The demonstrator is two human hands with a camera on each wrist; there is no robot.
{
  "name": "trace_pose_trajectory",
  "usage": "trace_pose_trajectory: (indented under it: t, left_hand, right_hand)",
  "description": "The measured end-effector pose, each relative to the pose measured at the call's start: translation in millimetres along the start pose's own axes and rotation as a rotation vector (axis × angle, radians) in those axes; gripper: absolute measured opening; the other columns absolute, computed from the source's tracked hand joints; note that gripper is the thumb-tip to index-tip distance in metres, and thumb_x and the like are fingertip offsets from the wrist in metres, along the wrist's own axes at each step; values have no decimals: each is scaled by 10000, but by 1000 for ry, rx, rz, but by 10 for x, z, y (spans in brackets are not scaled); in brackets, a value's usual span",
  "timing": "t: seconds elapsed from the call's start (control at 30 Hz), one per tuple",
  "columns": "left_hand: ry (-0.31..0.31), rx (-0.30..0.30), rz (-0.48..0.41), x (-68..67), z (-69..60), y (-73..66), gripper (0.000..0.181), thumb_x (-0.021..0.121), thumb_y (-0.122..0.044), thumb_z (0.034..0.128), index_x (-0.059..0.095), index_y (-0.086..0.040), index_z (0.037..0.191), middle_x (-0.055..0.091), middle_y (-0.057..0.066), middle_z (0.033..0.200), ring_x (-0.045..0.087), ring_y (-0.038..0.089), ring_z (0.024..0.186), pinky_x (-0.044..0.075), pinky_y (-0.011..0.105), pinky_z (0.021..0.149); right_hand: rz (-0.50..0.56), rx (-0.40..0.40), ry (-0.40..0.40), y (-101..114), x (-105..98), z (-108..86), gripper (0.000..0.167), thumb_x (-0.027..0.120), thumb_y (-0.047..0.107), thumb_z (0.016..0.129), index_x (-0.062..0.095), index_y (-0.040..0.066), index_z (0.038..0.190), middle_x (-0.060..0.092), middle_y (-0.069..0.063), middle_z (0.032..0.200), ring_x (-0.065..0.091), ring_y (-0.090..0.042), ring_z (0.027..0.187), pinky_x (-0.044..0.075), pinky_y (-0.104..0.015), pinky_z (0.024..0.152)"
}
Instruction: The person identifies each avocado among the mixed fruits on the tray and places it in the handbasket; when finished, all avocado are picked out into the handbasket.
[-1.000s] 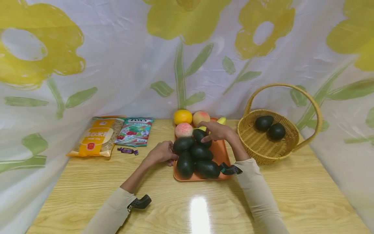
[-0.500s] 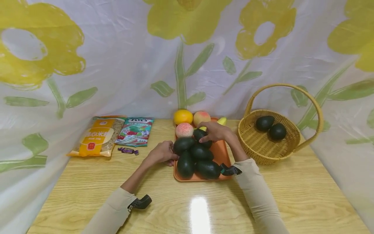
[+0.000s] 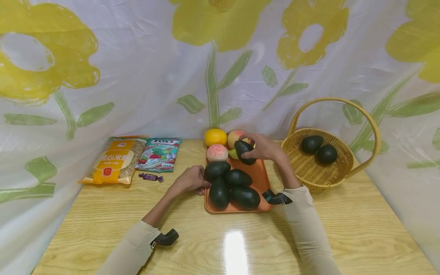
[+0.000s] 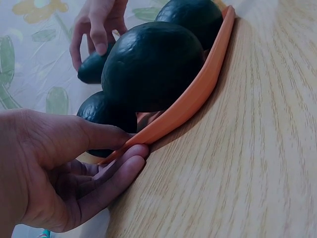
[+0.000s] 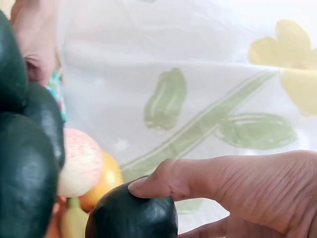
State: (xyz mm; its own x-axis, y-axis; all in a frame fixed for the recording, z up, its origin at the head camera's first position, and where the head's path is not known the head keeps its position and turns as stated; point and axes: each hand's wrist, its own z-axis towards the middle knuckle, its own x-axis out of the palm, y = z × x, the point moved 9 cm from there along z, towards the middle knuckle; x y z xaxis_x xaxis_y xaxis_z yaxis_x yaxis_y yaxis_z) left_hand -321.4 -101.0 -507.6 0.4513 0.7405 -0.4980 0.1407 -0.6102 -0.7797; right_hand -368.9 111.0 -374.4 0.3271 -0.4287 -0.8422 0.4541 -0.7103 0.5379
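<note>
My right hand [image 3: 262, 147] grips a dark green avocado [image 3: 245, 152] above the far part of the orange tray [image 3: 260, 175]. In the right wrist view, the thumb presses on that avocado [image 5: 133, 213]. Several more avocados [image 3: 238, 178] lie together in the near part of the tray. My left hand [image 3: 189, 179] is at the tray's left side; the left wrist view shows its thumb and fingers pinching the tray's rim [image 4: 183, 111]. At the back of the tray are a speckled pink peach [image 3: 217, 152], another peach [image 3: 235, 138], an orange fruit [image 3: 215, 137] and a partly hidden banana [image 3: 233, 154].
To the right stands a wicker basket [image 3: 302, 175] with a tall handle and two avocados [image 3: 311, 144] inside. Back left lie a yellow food bag [image 3: 111, 160], a green Fox's candy bag [image 3: 159, 154] and a purple wrapped candy [image 3: 151, 177]. A flowered cloth hangs behind the table.
My right hand has lifted the avocado off the group and moved slightly right and back with it, uncovering part of the banana. The left hand stays at the tray's rim.
</note>
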Motion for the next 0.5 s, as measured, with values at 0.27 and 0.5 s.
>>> trace_pose_trajectory:
  t: [0.27,0.5]
  left_hand:
    - [-15,11,8,-47,-2,-15,333,827,-119,855,577,-2,1042,691,109,708,684,125,518,612,239,524]
    - [-14,-2,-7,-13,-11,-8,348,829,-112,847,580,3,1063,684,106,702,680,128,514,614,244,523]
  right_hand:
    - [50,137,-64,-155,-382,-239,585,774,203,911,547,98,1440,670,-230,1026,640,-279,822,510,-296,686]
    - [33,222,-127,-323,-709,-567,595,761,287,923,546,127,1455,672,-219,1077,645,-308,911,506,-313,731]
